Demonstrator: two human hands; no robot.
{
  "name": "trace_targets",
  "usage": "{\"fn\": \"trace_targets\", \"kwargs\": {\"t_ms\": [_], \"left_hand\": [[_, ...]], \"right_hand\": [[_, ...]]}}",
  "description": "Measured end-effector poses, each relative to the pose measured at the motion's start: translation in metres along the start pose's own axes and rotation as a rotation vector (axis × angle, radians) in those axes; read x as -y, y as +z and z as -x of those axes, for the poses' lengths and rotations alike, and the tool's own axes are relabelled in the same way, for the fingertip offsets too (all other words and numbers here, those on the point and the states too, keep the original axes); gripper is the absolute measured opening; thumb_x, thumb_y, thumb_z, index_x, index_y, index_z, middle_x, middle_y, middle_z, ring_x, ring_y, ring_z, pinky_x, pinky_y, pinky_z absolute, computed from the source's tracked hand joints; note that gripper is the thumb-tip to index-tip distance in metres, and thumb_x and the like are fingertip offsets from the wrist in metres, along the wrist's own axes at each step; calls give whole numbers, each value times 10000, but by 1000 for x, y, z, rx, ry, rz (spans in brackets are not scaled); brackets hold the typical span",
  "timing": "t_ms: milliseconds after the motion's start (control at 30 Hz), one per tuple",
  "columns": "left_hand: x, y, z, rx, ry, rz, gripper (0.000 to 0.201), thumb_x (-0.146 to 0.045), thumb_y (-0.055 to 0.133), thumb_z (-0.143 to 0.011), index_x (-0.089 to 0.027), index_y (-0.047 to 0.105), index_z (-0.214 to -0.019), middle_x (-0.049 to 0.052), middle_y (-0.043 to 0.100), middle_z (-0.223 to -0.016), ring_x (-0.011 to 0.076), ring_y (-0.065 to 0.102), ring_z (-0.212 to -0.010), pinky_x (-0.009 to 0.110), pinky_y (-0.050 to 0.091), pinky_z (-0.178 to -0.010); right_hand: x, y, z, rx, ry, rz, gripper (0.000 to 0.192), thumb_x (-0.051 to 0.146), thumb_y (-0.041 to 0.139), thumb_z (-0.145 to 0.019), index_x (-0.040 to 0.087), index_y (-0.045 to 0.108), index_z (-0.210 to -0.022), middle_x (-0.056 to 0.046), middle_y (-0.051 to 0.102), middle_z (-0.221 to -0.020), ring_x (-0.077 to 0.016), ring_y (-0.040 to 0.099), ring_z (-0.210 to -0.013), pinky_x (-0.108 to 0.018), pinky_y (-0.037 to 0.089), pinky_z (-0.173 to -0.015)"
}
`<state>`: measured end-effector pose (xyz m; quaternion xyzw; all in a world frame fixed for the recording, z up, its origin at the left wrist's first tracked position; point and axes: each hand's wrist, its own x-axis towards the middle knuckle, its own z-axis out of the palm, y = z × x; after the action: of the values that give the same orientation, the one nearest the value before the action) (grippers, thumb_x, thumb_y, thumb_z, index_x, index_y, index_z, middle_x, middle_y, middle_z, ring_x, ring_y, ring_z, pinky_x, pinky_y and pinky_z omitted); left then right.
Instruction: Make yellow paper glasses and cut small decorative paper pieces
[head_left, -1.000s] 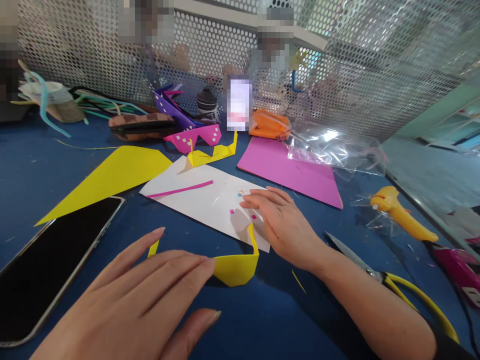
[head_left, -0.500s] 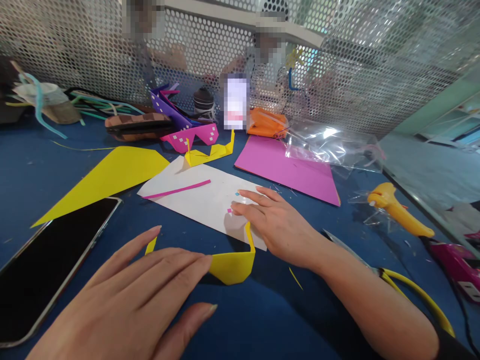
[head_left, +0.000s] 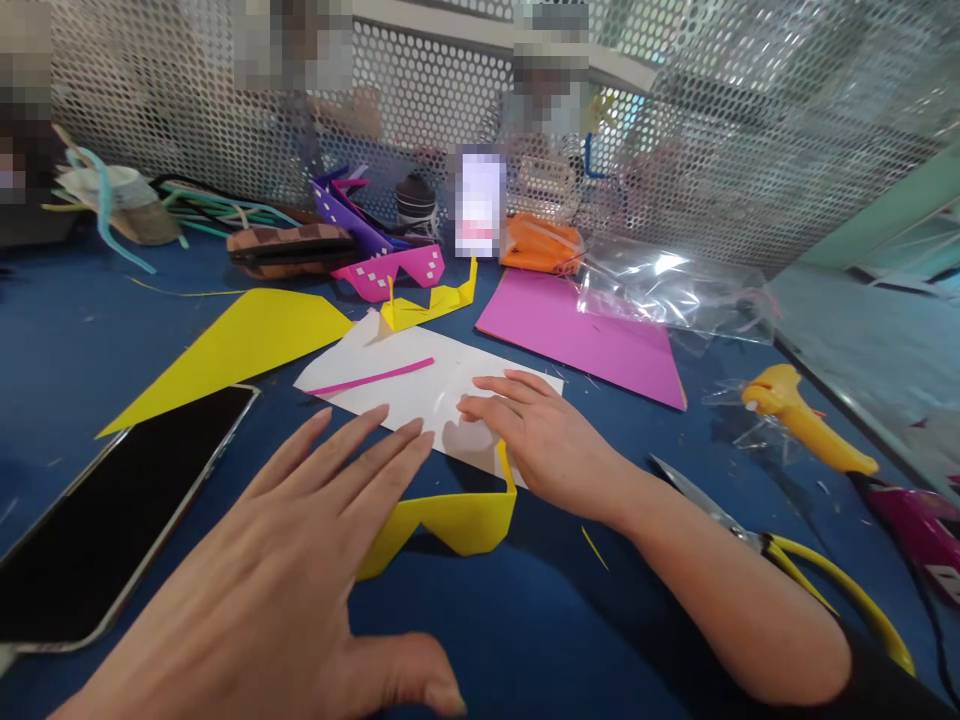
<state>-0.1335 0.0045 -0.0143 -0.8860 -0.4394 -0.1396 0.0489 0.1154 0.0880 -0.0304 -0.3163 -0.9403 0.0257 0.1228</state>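
Note:
My left hand is open with fingers stretched, over the left part of yellow paper glasses standing on the blue table. The hand hides that side, so I cannot tell whether it touches them. My right hand lies palm down over the right part of a white sheet, fingers spread and slightly bent, beside the glasses' right temple. Its thumb is hidden. A thin magenta strip rests across the sheet. Beyond stand another yellow pair of glasses and pink glasses with white squares.
A black phone and yellow sheet lie left. To the right are scissors, a yellow glue gun and a purple sheet. A lit phone stands before the perforated metal screen; people are visible behind it.
My left hand has moved up and its fingers and thumb have spread, uncovering more of the glasses. The small pink and blue squares by my right fingertips no longer show.

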Motion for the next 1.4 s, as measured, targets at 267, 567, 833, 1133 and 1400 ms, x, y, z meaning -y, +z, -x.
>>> {"fn": "trace_targets", "kwargs": {"t_ms": [267, 567, 833, 1133, 1400], "left_hand": [[8, 5, -16, 193, -44, 95, 1050, -899, 344, -734, -164, 416, -1480, 136, 554, -1435, 374, 454, -1365, 571, 232, -1166], [6, 2, -17, 206, -65, 88, 921, -834, 405, -791, -173, 493, -1427, 124, 612, -1377, 356, 491, -1335, 558, 201, -1177], [8, 4, -17, 190, -65, 105, 861, -791, 457, -804, -192, 504, -1421, 119, 629, -1357, 367, 501, -1322, 583, 219, -1171], [7, 2, -21, 159, -89, 142, 813, -787, 450, -812, -203, 567, -1365, 120, 661, -1312, 355, 533, -1295, 598, 229, -1170], [11, -48, -37, -107, -512, 295, 420, -546, 451, -908, -317, 728, -1125, -11, 751, -1145, 288, 693, -1049, 415, 556, -849]], "right_hand": [[1, -5, 0, -26, 0, -30, 406, -4, 363, -908, 100, 577, -1237, -127, 698, -1191, -242, 513, -1305, -463, 332, -1137], [-8, -14, 11, -94, 94, -20, 435, -31, 408, -836, 130, 583, -1200, -48, 740, -1001, -220, 609, -1120, -467, 306, -1131], [-9, -19, 15, 7, 59, 8, 422, -42, 406, -819, 160, 633, -1112, -65, 738, -1093, -223, 574, -1222, -475, 308, -1128], [-8, -32, 18, -89, 122, -25, 449, -29, 411, -799, 167, 630, -1139, -69, 737, -1122, -213, 613, -1172, -492, 318, -1132], [13, -60, 28, -395, 166, 93, 306, 57, 429, -900, 147, 614, -1127, -82, 751, -1040, -245, 654, -1065, -514, 375, -1078]]}}
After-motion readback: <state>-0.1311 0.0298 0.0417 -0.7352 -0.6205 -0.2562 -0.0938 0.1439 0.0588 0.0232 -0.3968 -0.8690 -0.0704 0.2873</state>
